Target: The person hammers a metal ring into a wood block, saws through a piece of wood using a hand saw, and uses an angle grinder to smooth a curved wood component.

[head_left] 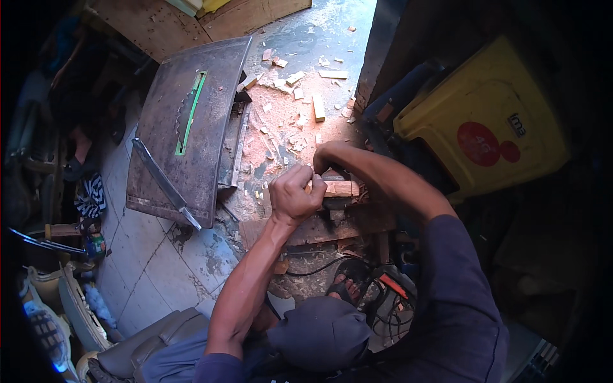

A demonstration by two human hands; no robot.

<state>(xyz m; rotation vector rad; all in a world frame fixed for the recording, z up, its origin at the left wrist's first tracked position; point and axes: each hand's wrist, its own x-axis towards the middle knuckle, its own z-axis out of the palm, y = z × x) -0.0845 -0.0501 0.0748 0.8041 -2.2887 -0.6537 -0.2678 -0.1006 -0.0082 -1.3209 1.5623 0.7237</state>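
Observation:
My left hand [295, 193] is closed in a fist at the left end of a reddish wooden piece [341, 188]. What its fingers wrap round is hidden. Just beyond it, my right hand [327, 155] bends down at the wrist beside the wood, its fingers mostly out of sight. The wooden piece lies roughly crosswise above a low wooden bench [313, 231]. Between my hands, the shadow hides any tool.
A dark saw table [169, 137] with a green-edged blade slot stands left, a metal strip [159, 179] across its corner. Offcuts [318, 108] and sawdust litter the floor beyond. A yellow plastic chair [491, 121] is at right. Cables [389, 313] lie near a sandalled foot [348, 287].

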